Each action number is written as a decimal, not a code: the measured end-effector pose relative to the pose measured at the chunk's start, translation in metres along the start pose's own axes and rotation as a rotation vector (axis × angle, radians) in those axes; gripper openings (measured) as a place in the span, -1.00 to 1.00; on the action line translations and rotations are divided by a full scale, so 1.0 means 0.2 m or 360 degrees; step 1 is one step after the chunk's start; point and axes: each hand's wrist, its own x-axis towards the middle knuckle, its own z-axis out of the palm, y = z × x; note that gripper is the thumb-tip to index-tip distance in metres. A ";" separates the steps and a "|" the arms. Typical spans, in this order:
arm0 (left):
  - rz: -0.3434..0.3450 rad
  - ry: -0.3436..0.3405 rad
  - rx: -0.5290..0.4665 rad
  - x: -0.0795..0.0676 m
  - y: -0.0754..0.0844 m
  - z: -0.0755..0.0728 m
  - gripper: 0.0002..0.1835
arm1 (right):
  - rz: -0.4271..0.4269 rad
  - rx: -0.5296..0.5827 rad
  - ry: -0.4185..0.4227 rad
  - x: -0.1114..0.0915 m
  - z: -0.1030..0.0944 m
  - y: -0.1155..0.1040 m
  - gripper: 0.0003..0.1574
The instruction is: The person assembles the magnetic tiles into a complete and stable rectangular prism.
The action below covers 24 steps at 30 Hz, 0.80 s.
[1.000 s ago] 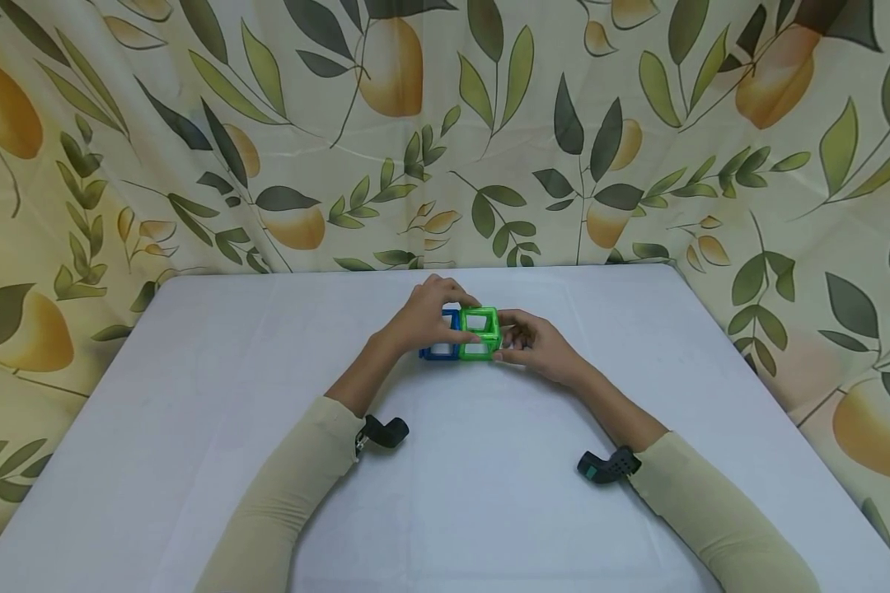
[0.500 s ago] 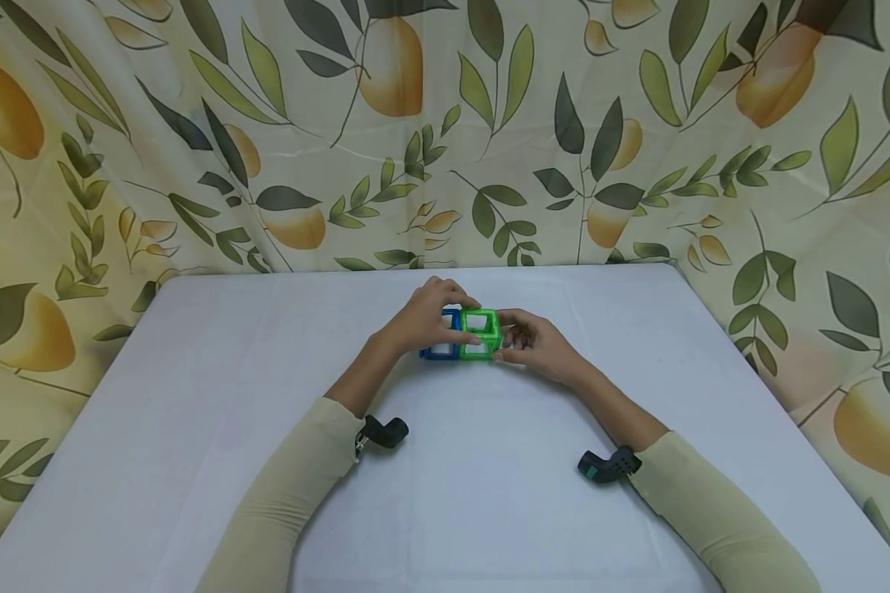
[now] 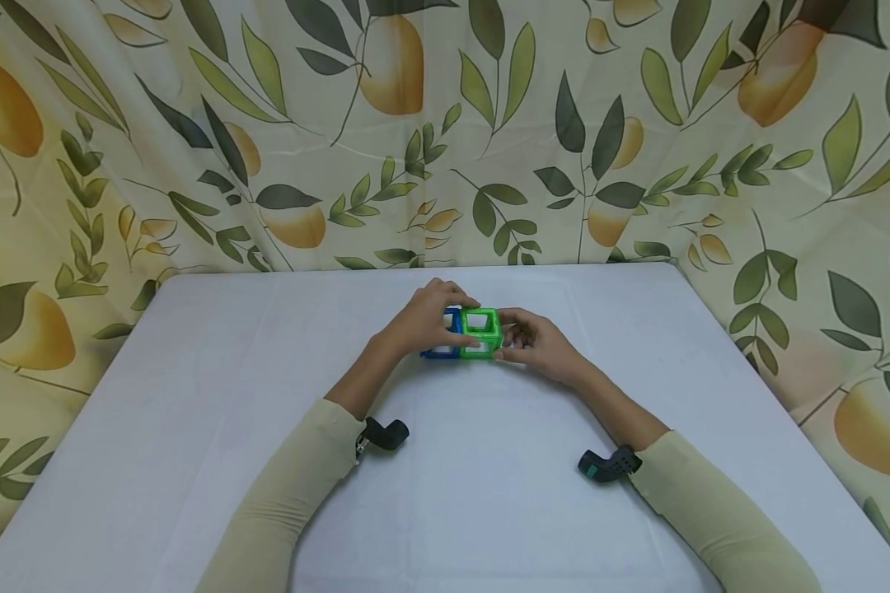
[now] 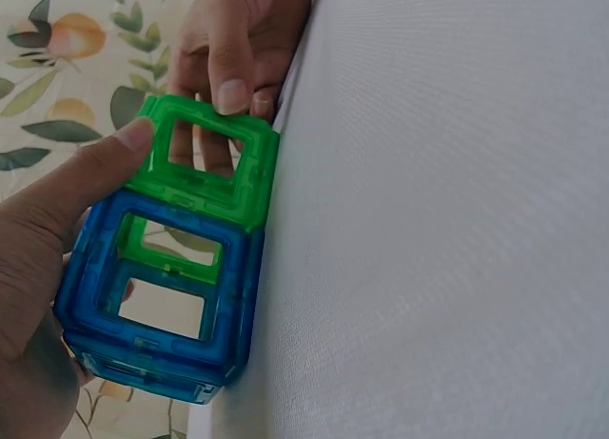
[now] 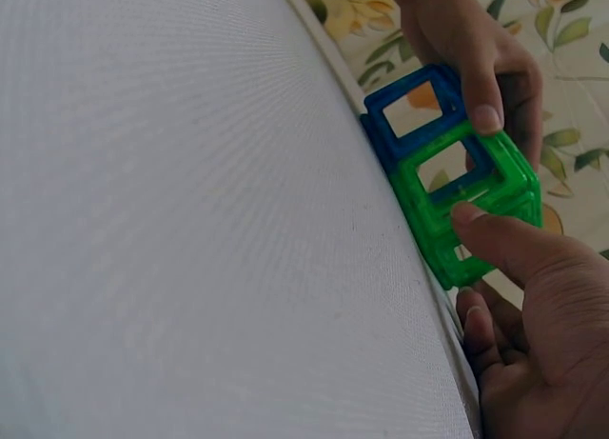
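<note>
Two open-framed cubes of magnetic building tiles stand joined side by side on the table, a green cube (image 3: 481,334) on the right and a blue cube (image 4: 157,347) on the left. My left hand (image 3: 428,317) reaches over the blue cube and pinches the block, thumb on the near side by the green tiles and fingers over the far edge. From the right, my right hand (image 3: 545,347) grips the green cube's outer end between thumb and fingers. In the right wrist view the right thumb (image 5: 504,241) presses on a green frame. The left hand's palm hides part of the blue cube.
A white cloth covers the table (image 3: 445,486), whose far edge lies just behind the cubes. A curtain (image 3: 445,189) printed with fruit and leaves hangs behind it. Black wrist cameras (image 3: 386,432) sit at both sleeve cuffs.
</note>
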 end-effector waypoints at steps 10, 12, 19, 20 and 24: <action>0.0006 -0.0017 -0.0081 0.00 0.00 0.00 -0.33 | 0.0015 0.0017 0.0010 0.00 0.00 0.00 -0.19; 0.0001 -0.0023 -0.0091 0.00 0.00 0.00 -0.33 | 0.0015 0.0026 0.0010 0.00 0.00 0.00 -0.19; 0.0020 -0.0013 -0.0096 -0.01 0.01 0.00 -0.29 | 0.0020 0.0024 0.0011 0.00 0.00 0.00 -0.19; 0.0025 -0.0006 -0.0099 -0.01 0.00 0.00 -0.28 | 0.0020 0.0023 0.0013 0.00 0.00 0.00 -0.19; 0.0014 0.0039 -0.0127 -0.05 -0.01 -0.02 -0.30 | 0.0028 0.0013 0.0007 0.00 0.00 0.00 -0.14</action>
